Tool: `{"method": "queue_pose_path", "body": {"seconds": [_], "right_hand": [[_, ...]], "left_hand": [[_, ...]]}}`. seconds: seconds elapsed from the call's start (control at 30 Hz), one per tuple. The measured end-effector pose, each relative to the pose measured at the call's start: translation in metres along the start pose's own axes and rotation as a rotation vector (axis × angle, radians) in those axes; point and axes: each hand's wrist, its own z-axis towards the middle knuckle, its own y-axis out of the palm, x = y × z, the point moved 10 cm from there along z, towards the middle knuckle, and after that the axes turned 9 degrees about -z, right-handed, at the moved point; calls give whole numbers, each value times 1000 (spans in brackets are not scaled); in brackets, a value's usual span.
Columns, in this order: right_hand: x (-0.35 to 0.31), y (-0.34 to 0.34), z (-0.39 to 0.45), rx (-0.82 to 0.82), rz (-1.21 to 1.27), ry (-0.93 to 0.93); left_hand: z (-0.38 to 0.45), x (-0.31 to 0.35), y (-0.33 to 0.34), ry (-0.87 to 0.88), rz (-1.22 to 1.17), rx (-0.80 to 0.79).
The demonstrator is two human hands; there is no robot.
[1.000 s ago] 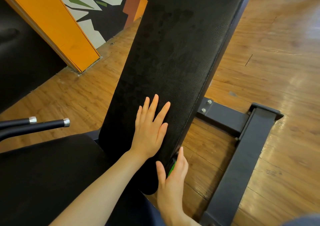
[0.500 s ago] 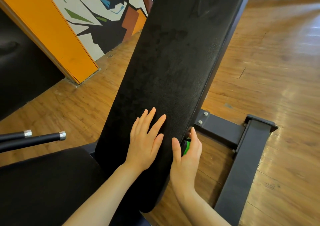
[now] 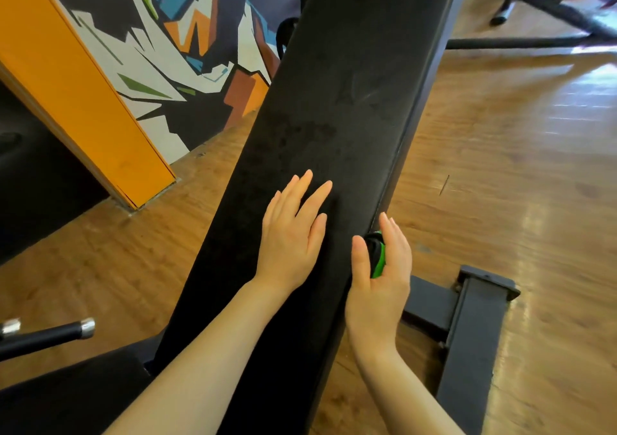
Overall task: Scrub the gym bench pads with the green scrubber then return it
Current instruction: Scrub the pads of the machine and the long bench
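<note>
The long black back pad (image 3: 337, 107) of the gym bench runs up the middle of the view, with dull damp patches on it. My left hand (image 3: 291, 234) lies flat on the pad with straight fingers. My right hand (image 3: 380, 277) holds the green scrubber (image 3: 378, 258) between thumb and fingers and presses it against the pad's right side edge. Only a green and black strip of the scrubber shows. The black seat pad (image 3: 66, 398) is at the lower left.
The bench's dark steel base frame (image 3: 474, 331) lies on the wooden floor to the right. A black bar with a chrome tip (image 3: 50, 334) pokes in from the left. An orange pillar (image 3: 86, 107) and a painted wall stand at the back left; other gym equipment sits top right.
My right hand has slid the scrubber further up the pad's right edge. My left hand has shifted a little up the pad, and the view has tilted upward.
</note>
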Motion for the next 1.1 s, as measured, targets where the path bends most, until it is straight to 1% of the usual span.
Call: {"method": "queue_pose_path", "body": {"seconds": [0.13,0.33,0.47,0.5,0.53,0.6,0.67,0.7,0.73,0.83,0.97,1.1], "right_hand": [[0,9,-2,-51,-7,-45],[6,15,-3,-28,-11,-36],[3,11,1,-105,-101,7],[2,10,3,-133,-126,33],[0,8,5,-160,-161,69],[-4,6,10,-240,-270,163],[-17,5,18,-361,-400,238],[-29,3,24,-414,-455,252],[-44,0,32,-454,-498,253],[-104,-13,66,-532,-600,227],[-209,-41,131,-598,-710,197],[-342,-61,204,-545,-747,89]], "left_hand": [[10,4,17,8,3,-28],[7,0,22,3,-4,-30],[6,5,20,-30,25,-126],[7,7,18,-50,43,-176],[10,8,17,-85,68,-259],[14,11,14,-186,127,-493],[19,18,3,-285,219,-718],[26,22,-8,-327,259,-804],[37,27,-23,-371,282,-857],[86,48,-75,-444,307,-906],[184,103,-162,-403,266,-822],[287,161,-251,-348,196,-700]]}}
